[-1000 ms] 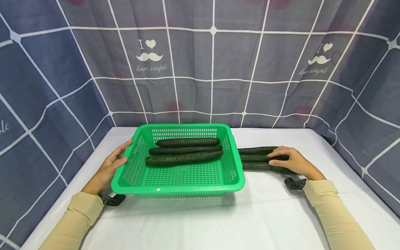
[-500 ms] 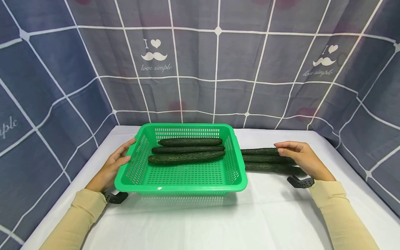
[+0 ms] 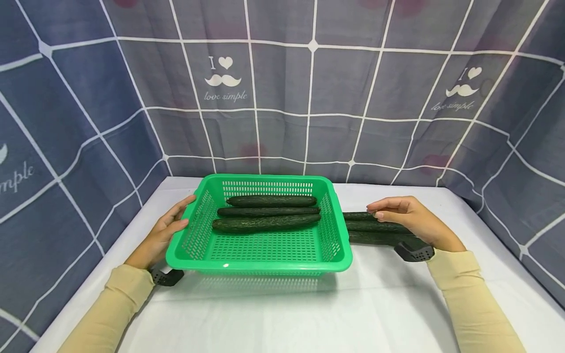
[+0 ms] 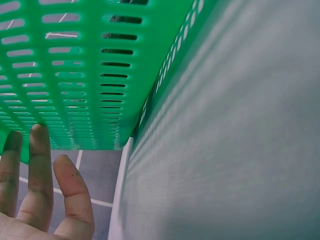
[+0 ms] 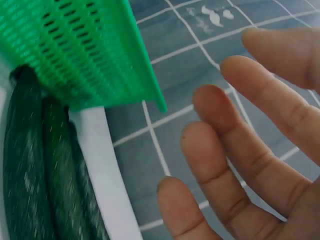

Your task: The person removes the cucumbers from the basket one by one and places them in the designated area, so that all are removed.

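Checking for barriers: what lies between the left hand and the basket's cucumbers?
In the head view, the basket's left wall stands between left hand and cucumbers.

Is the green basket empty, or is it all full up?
Neither, it's partly filled: three cucumbers lie in the basket, and part of its bottom is bare.

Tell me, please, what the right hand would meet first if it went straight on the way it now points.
Likely the right rim of the green basket; depth is unclear, so the right hand, over the cucumbers outside, might pass above.
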Tool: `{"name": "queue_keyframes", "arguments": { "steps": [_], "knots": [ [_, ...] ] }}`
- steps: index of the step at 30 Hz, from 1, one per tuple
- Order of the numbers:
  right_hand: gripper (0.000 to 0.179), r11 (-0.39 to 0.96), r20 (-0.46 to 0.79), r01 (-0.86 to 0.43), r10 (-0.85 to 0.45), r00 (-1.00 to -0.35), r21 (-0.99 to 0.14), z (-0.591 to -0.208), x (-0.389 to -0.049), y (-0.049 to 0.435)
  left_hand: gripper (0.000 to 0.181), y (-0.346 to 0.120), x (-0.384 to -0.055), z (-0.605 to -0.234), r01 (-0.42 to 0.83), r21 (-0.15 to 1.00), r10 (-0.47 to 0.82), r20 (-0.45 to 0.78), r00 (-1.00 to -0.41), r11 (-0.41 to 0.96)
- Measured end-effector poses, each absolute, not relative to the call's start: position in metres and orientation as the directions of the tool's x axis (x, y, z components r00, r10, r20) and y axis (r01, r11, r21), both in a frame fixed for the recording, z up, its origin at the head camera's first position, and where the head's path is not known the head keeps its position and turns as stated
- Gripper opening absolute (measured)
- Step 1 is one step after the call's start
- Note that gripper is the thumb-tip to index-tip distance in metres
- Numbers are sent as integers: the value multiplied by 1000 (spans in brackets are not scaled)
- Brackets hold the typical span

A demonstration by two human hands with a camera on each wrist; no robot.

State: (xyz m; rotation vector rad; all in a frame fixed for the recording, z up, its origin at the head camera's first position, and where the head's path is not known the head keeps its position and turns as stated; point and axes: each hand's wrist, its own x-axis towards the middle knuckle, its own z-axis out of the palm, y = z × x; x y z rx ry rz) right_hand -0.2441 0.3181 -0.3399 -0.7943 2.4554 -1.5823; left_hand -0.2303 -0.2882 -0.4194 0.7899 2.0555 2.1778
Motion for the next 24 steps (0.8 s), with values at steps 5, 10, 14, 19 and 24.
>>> {"name": "queue_keyframes", "arguments": {
  "steps": [5, 10, 14, 19, 24],
  "knots": [
    [26, 316, 169, -378, -529, -832, -870, -332, -250, 301, 60, -287, -230, -418, 308, 951, 344, 299, -890, -29],
    [27, 312, 147, -374, -564, -813, -873, -325, -257, 283, 58, -286, -229, -419, 301, 952, 332, 301, -894, -53],
    [30, 315, 114, -362, -596, -795, -877, -321, -263, 269, 57, -286, -228, -420, 304, 947, 337, 323, -885, -108],
    [31, 327, 95, -373, -628, -773, -868, -318, -271, 254, 56, -286, -229, -420, 296, 946, 342, 323, -882, -130],
    [35, 342, 82, -378, -640, -764, -860, -315, -279, 241, 58, -286, -229, -418, 292, 953, 337, 302, -891, -81]
  ]
}}
